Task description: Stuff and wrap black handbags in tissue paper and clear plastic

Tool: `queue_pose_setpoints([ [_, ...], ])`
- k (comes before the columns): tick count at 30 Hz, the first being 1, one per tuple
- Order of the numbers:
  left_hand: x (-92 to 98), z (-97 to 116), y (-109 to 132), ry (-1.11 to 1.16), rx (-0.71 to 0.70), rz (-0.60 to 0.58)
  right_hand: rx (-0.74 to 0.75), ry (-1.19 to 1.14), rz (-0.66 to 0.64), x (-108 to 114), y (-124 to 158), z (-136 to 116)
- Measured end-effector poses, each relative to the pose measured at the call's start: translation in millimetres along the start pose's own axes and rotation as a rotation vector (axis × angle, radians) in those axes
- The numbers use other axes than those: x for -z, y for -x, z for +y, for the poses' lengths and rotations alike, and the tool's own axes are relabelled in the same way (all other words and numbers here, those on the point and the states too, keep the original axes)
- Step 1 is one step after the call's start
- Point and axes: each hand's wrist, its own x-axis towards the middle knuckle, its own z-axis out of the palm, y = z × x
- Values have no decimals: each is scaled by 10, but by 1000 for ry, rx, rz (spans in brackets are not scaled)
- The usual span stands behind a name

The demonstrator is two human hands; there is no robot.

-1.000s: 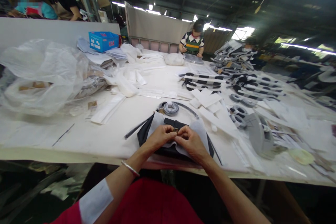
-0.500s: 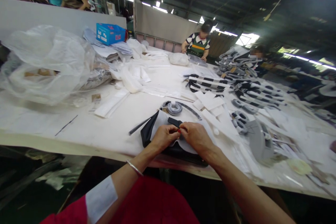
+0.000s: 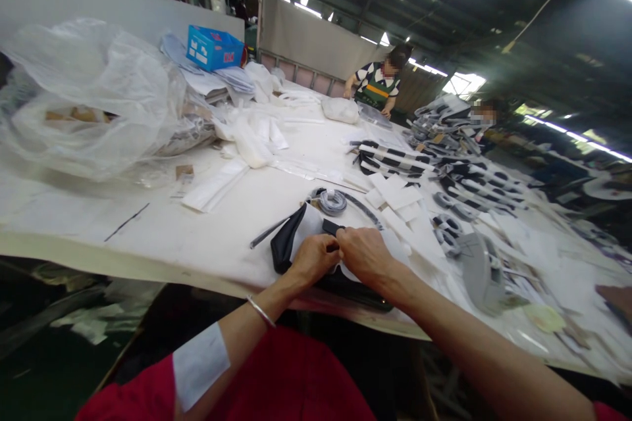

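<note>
**Two grips closed on one black strap (image 3: 332,227)**

We see the left hand (image 3: 316,258) and right hand (image 3: 366,254) knuckle to knuckle, each grip pinched shut on the strap's near end. The strap's long axis points away from us and slightly left, toward a grey coil (image 3: 332,201). It lies on a white sheet (image 3: 306,227) over a black pouch (image 3: 284,247), which stretches along the desk's (image 3: 197,237) near edge.

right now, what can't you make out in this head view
Head view, all of it:
What the left hand and right hand pinch between them: hidden by their own knuckles.
Most of the dark piece: under the white sheet and both hands.
Print on the blue box: too small.
Contents of the clear plastic bag: blurred by folds.
The hand at the right edge: cut off by the frame.
</note>
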Motion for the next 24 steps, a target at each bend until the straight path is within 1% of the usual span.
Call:
queue_pose_setpoints([
  [4,7,-12,-14,23,-6,-16,12,39,96,-161,-21,55],
  [7,2,-31,-20,69,-12,-31,-6,-4,141,-250,-17,140],
  [11,-19,-72,-17,143,9,-65,-56,-151,222,-314,24,263],
  [15,-4,-74,-22,229,57,-115,-54,-324,311,-429,67,362],
  [20,68,2,-52,349,135,-182,-37,-450,330,-588,105,397],
  [24,57,-8,-81,373,170,-182,-28,-537,339,-610,155,378],
])
